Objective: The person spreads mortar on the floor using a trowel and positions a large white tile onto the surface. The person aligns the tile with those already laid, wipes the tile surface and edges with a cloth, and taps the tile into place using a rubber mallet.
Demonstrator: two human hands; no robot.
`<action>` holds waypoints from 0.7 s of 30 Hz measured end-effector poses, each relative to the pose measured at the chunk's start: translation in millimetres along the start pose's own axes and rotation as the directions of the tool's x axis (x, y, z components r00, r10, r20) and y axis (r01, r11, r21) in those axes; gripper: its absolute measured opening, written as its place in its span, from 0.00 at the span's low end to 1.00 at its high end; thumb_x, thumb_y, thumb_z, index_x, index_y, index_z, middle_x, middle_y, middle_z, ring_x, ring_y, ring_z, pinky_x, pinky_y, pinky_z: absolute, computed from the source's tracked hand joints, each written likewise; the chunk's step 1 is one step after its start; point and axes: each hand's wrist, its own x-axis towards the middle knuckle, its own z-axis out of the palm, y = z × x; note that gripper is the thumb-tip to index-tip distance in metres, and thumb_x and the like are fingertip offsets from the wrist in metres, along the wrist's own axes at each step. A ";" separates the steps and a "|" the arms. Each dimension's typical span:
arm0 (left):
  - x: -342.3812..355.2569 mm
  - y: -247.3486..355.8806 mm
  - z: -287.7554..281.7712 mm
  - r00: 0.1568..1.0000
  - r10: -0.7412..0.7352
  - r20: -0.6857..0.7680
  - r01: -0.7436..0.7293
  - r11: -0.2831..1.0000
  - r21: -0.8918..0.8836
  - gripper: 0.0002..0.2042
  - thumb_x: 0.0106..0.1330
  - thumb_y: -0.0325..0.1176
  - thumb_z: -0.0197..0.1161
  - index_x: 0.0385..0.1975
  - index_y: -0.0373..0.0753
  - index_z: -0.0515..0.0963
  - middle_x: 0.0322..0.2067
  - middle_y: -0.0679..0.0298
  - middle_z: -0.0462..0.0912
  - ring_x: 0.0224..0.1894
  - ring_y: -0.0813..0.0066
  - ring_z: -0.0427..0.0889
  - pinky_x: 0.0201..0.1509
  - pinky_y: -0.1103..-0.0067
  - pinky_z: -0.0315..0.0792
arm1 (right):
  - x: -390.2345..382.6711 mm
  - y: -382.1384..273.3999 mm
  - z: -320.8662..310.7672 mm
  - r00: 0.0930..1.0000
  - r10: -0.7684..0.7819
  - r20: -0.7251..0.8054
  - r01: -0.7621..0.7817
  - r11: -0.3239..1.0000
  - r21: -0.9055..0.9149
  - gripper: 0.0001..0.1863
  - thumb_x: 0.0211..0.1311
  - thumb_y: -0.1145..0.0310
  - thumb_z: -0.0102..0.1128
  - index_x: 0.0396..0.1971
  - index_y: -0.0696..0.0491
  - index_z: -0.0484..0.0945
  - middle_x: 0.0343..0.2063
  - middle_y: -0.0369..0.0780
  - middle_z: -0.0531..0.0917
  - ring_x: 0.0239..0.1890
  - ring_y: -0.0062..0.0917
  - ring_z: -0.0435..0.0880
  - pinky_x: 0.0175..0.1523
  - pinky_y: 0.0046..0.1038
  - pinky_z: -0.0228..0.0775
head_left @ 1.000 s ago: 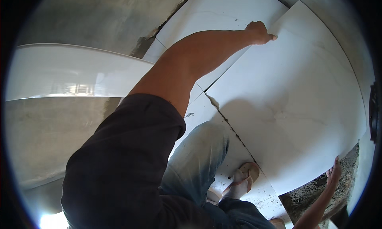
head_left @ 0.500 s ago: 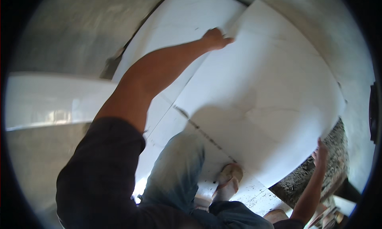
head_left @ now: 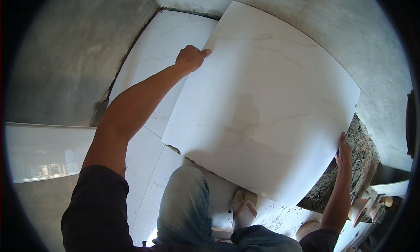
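A large white floor tile (head_left: 267,94) with faint grey-brown veins spans the middle of the view, raised over the floor. My left hand (head_left: 191,58) grips its left edge, thumb on the top face and fingers out of sight beneath. On the opposite edge, low at the right, my right hand (head_left: 344,150) holds the tile with the thumb upward; its other fingers are partly hidden. A laid white tile (head_left: 168,37) lies beyond my left hand, partly covered by the held one. Rough grey mortar (head_left: 361,142) shows beside my right hand.
Bare grey walls (head_left: 87,46) meet at a corner at the far left. A glossy white strip (head_left: 48,151) runs along the left. My sandalled foot (head_left: 243,206) stands on white tiles under the tile's near edge. Assorted items (head_left: 369,208) lie at the lower right.
The held tile has shifted left in view, with both hands still on it. Its near edge now stands apart from the laid tiles, and more of the far corner shows.
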 end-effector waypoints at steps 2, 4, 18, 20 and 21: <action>-1.1 -1.0 1.3 1.000 0.003 -0.021 -0.003 1.000 -0.001 0.29 0.64 0.58 0.57 0.31 0.29 0.80 0.32 0.49 0.83 0.37 0.56 0.84 0.42 0.66 0.76 | 1.4 4.7 -1.0 1.000 -0.013 0.003 0.013 1.000 -0.014 0.36 0.65 0.41 0.52 0.57 0.59 0.70 0.52 0.46 0.76 0.50 0.35 0.78 0.48 0.42 0.74; -3.3 -3.4 7.3 0.997 0.010 -0.074 -0.009 1.000 0.011 0.29 0.63 0.58 0.58 0.31 0.29 0.79 0.30 0.49 0.83 0.35 0.56 0.83 0.41 0.66 0.76 | 2.0 12.0 1.5 0.999 -0.020 0.028 0.020 1.000 0.001 0.36 0.64 0.41 0.53 0.56 0.60 0.71 0.49 0.46 0.77 0.49 0.35 0.79 0.47 0.41 0.74; 16.6 -16.3 44.3 0.993 -0.088 0.073 0.079 0.990 0.116 0.31 0.64 0.59 0.56 0.29 0.28 0.77 0.30 0.50 0.82 0.34 0.58 0.83 0.39 0.66 0.76 | 59.3 54.0 20.3 0.994 0.075 -0.082 -0.086 0.987 -0.133 0.30 0.62 0.42 0.57 0.31 0.60 0.79 0.25 0.37 0.77 0.24 0.24 0.75 0.21 0.37 0.62; 21.9 -13.1 47.0 0.987 -0.133 0.093 0.118 0.982 0.148 0.32 0.63 0.60 0.56 0.35 0.27 0.76 0.35 0.50 0.83 0.40 0.58 0.83 0.42 0.67 0.77 | 63.7 53.9 23.2 0.988 0.115 -0.100 -0.128 0.983 -0.129 0.30 0.62 0.42 0.57 0.33 0.60 0.78 0.25 0.37 0.78 0.24 0.25 0.76 0.22 0.37 0.64; 24.1 -11.4 48.7 0.984 -0.149 0.094 0.134 0.979 0.152 0.32 0.63 0.61 0.56 0.37 0.27 0.76 0.37 0.50 0.82 0.42 0.57 0.83 0.44 0.66 0.77 | 65.4 53.2 24.7 0.984 0.142 -0.110 -0.155 0.981 -0.121 0.30 0.62 0.42 0.57 0.33 0.60 0.78 0.25 0.38 0.78 0.24 0.25 0.76 0.22 0.37 0.65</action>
